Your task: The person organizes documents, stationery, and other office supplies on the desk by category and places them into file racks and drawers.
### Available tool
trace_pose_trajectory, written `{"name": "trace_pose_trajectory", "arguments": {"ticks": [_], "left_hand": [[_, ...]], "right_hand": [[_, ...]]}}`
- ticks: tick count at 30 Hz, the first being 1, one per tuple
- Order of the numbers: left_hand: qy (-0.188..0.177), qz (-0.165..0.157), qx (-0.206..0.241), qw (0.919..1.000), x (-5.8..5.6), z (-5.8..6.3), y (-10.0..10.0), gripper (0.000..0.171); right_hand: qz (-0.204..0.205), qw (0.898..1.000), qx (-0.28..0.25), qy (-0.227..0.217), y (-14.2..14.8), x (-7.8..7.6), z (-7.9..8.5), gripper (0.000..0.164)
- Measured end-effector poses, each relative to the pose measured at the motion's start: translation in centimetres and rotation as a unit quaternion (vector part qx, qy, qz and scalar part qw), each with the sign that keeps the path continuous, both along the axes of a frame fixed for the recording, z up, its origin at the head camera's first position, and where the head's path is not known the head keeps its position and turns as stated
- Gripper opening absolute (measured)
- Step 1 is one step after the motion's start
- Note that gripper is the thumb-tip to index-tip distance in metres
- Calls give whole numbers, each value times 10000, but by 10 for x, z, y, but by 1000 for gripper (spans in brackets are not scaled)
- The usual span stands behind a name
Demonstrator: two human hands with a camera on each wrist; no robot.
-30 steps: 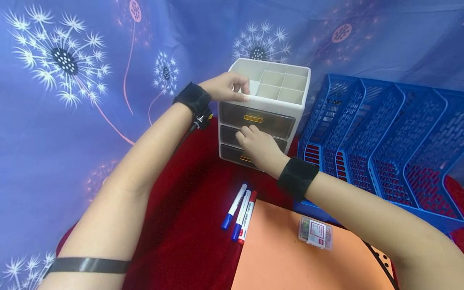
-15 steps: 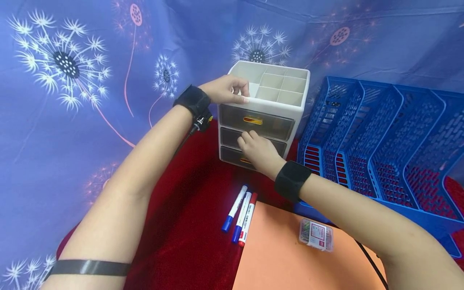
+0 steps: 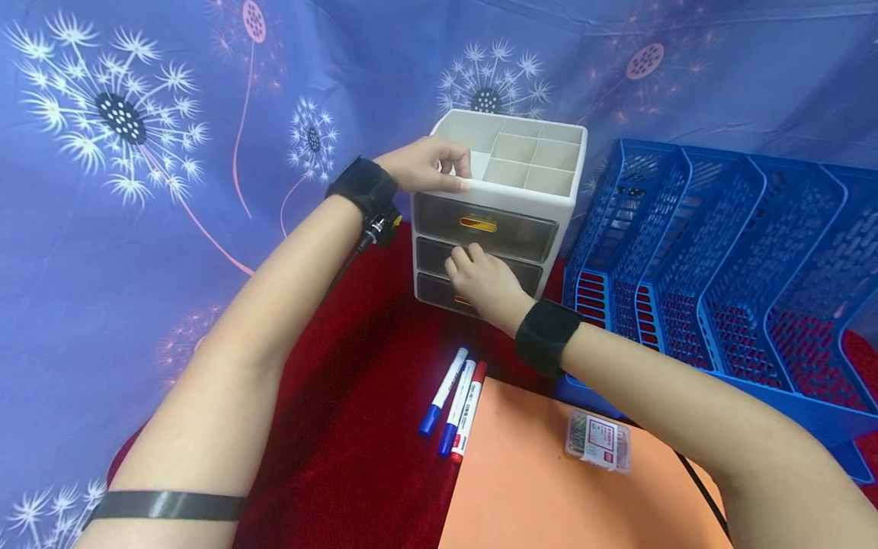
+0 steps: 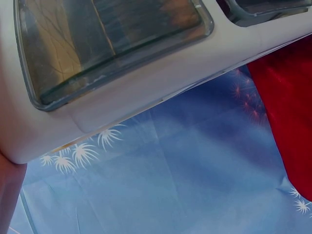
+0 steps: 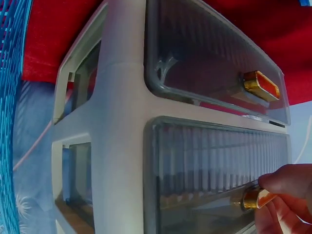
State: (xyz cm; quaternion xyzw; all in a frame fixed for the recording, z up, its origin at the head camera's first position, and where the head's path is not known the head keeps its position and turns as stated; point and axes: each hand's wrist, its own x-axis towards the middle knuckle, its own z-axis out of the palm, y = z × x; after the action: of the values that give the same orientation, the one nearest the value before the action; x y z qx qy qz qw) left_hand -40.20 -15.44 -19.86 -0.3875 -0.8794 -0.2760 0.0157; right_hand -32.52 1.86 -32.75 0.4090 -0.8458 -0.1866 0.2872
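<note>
A white desktop drawer unit [image 3: 513,194] with grey see-through drawers and gold handles stands in the middle of the head view. My left hand [image 3: 428,165] holds its top front rim at the left corner, thumb on the front edge and fingers curled inside the top compartment. My right hand [image 3: 485,286] is in front of the middle drawer [image 3: 432,258]. In the right wrist view, my thumb and fingers [image 5: 287,179] pinch that drawer's gold handle [image 5: 251,197]. The drawer front looks about flush with the frame. Only a sliver of hand shows in the left wrist view.
Several-slot blue plastic file rack [image 3: 720,305] stands right of the unit. Two blue-capped markers [image 3: 446,389] and a red marker [image 3: 469,412] lie on the red cloth [image 3: 350,427]. A small clear box [image 3: 598,441] sits on an orange board [image 3: 528,488].
My right wrist has shifted slightly left, its fingers staying at the middle drawer. My left hand keeps its hold on the rim, and no drawer has visibly moved.
</note>
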Motion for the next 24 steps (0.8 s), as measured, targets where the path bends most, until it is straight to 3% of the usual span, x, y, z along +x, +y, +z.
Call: {"name": "trace_pose_trajectory", "arguments": {"ticks": [24], "left_hand": [[-29, -29, 32, 10000, 1, 0, -1, 10]], "right_hand": [[-331, 9977, 333, -492, -7, 20, 9, 45]]}}
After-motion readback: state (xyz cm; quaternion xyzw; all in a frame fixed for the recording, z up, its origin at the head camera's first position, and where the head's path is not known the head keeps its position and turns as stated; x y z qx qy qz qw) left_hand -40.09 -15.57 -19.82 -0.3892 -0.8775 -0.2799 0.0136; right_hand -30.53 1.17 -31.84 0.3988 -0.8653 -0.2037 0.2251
